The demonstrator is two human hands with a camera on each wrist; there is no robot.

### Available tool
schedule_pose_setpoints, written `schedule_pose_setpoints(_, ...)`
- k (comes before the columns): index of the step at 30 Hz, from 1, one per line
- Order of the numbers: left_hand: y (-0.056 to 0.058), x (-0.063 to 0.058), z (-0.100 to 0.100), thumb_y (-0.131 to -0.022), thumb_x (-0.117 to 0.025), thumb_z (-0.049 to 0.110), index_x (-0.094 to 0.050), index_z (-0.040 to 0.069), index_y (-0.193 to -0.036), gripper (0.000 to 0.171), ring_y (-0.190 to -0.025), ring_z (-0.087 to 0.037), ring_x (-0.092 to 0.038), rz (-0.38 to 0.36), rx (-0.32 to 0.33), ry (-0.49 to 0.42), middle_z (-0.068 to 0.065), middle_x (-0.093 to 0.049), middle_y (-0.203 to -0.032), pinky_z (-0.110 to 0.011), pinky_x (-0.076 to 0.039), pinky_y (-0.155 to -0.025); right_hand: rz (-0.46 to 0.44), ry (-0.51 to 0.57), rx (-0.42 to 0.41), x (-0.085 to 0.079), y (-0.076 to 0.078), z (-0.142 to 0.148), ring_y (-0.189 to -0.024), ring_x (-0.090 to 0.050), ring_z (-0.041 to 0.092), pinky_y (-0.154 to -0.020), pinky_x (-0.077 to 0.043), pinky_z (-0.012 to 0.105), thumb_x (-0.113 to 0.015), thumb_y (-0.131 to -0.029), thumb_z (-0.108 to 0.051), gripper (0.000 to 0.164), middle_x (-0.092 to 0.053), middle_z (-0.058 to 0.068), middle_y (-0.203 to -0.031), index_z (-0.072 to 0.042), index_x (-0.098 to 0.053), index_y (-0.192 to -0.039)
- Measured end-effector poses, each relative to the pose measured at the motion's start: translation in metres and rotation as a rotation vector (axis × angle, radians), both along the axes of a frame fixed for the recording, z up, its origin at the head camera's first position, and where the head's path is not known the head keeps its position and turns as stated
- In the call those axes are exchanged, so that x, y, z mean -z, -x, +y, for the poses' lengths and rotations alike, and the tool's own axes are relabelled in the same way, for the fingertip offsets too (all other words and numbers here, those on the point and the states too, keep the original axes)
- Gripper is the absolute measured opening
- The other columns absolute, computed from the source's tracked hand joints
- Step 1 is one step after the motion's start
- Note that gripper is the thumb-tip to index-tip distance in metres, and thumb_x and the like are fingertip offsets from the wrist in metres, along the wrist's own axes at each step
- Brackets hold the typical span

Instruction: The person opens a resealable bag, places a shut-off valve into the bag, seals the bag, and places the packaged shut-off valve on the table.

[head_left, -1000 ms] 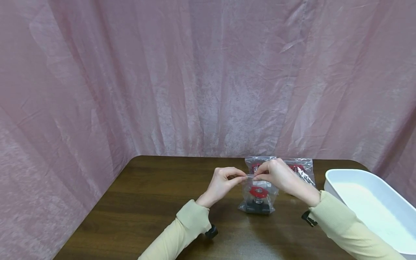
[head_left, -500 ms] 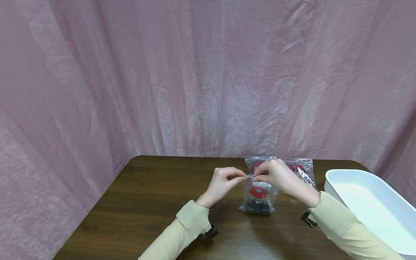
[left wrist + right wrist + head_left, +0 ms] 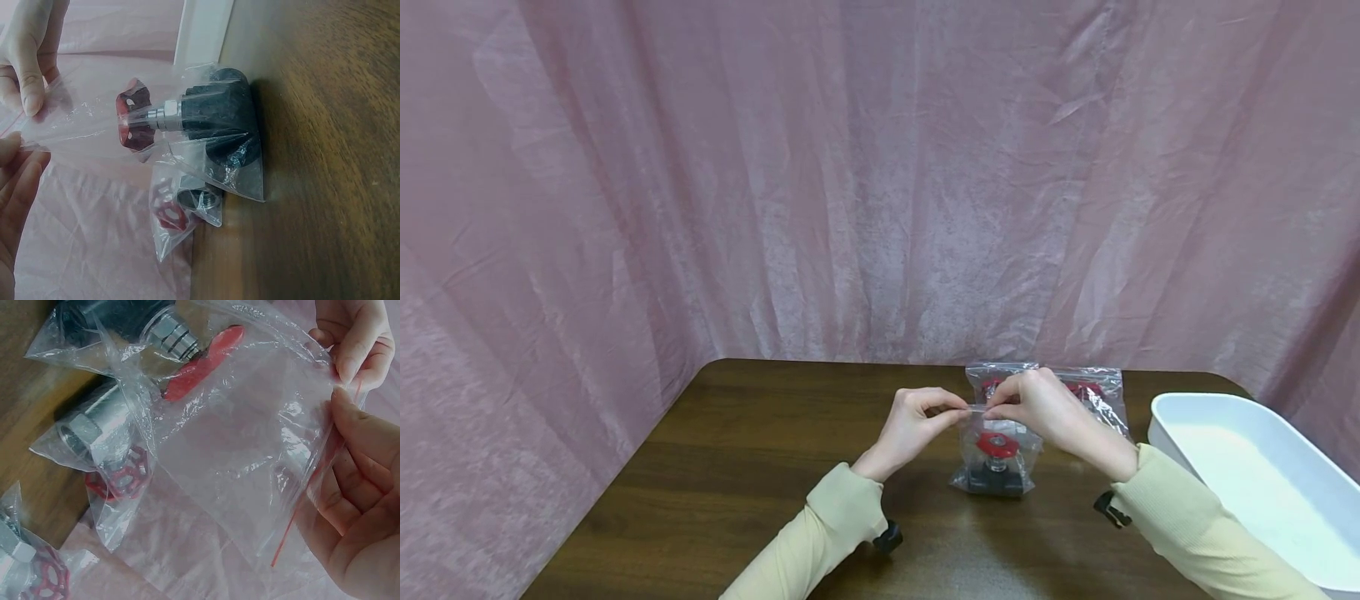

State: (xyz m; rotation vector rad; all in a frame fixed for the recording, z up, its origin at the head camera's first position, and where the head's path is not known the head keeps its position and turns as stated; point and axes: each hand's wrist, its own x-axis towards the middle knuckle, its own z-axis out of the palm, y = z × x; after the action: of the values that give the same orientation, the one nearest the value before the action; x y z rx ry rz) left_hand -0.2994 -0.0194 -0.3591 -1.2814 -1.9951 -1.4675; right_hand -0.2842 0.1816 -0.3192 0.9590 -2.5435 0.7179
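Note:
A clear zip bag (image 3: 237, 444) with a red line along its top edge holds a valve (image 3: 996, 477) with a dark body and a red handwheel (image 3: 134, 115). The bag stands on the table, its valve body at the bottom. My left hand (image 3: 917, 425) pinches the bag's top edge between thumb and fingertips. Close beside it, my right hand (image 3: 1041, 408) pinches the same edge; in the right wrist view its thumb (image 3: 362, 428) lies on the plastic. Behind stand two more bagged valves (image 3: 103, 425) with metal bodies and red handwheels, partly hidden by my right hand in the head view.
A white plastic tub (image 3: 1172, 425) stands at the right end of the brown wooden table (image 3: 760, 467). A pink curtain (image 3: 880, 183) hangs behind the table and along its left side. A black strap (image 3: 887, 536) sits at each wrist.
Almost nothing differs. Both hands keep pinching the bag's top edge, and the right fingertips have shifted very slightly along it.

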Motion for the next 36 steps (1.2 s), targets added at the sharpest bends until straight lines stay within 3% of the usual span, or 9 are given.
schedule_pose_setpoints(13, 0.0, -0.001, 0.001, -0.079, -0.065, -0.006, -0.069, -0.003, -0.084, 0.006, -0.061, -0.017, -0.056, 0.067, 0.009, -0.021, -0.01, -0.064, -0.077, -0.021, -0.046, -0.053, 0.091, -0.004, -0.009, 0.004, 0.001, 0.001, -0.055, -0.048, 0.001, -0.048, -0.041, 0.023, -0.073, -0.074, -0.005, 0.007, -0.059, -0.013, -0.067, -0.011, -0.071, -0.072)
schedule_pose_setpoints(19, 0.001, -0.001, 0.001, -0.079, -0.065, -0.007, -0.068, -0.004, -0.084, 0.007, -0.063, -0.016, -0.056, 0.071, 0.018, -0.027, -0.011, -0.064, -0.077, -0.029, -0.047, -0.051, 0.087, 0.021, -0.015, 0.009, 0.002, 0.001, -0.052, -0.045, 0.0, -0.046, -0.04, 0.022, -0.072, -0.076, -0.008, 0.006, -0.058, -0.014, -0.066, -0.012, -0.069, -0.074)
schedule_pose_setpoints(26, 0.001, -0.001, 0.002, -0.079, -0.064, -0.007, -0.068, -0.004, -0.084, 0.007, -0.065, -0.017, -0.058, 0.069, 0.019, -0.025, -0.011, -0.065, -0.077, -0.033, -0.048, -0.051, 0.191, 0.016, -0.086, 0.01, 0.004, -0.001, -0.055, -0.049, 0.001, -0.048, -0.042, 0.021, -0.073, -0.074, -0.003, 0.007, -0.061, -0.008, -0.068, -0.009, -0.07, -0.073)
schedule_pose_setpoints(29, 0.0, -0.001, 0.002, -0.079, -0.064, -0.008, -0.068, -0.004, -0.084, 0.008, -0.065, -0.016, -0.059, 0.071, 0.013, -0.024, -0.01, -0.065, -0.078, -0.03, -0.048, -0.052, 0.152, 0.024, -0.088, 0.01, 0.004, 0.0, -0.057, -0.051, 0.001, -0.05, -0.043, 0.021, -0.072, -0.076, -0.004, 0.007, -0.062, -0.008, -0.07, -0.01, -0.069, -0.074)
schedule_pose_setpoints(33, 0.0, 0.0, 0.002, -0.079, -0.065, -0.006, -0.069, -0.003, -0.083, 0.006, -0.064, -0.015, -0.058, 0.086, 0.004, -0.021, -0.011, -0.065, -0.077, -0.022, -0.046, -0.053, 0.018, 0.051, -0.085, 0.01, 0.001, 0.005, -0.06, -0.053, 0.002, -0.053, -0.045, 0.022, -0.07, -0.079, -0.01, 0.001, -0.061, -0.011, -0.072, -0.01, -0.069, -0.08)
schedule_pose_setpoints(36, 0.001, 0.0, 0.002, -0.079, -0.066, -0.005, -0.069, -0.002, -0.082, 0.005, -0.064, -0.015, -0.058, 0.096, -0.005, -0.024, -0.011, -0.064, -0.076, -0.02, -0.045, -0.053, -0.018, 0.052, -0.08, 0.009, 0.0, 0.009, -0.062, -0.055, 0.003, -0.055, -0.046, 0.023, -0.069, -0.081, -0.015, 0.007, -0.061, -0.012, -0.072, -0.008, -0.069, -0.08)
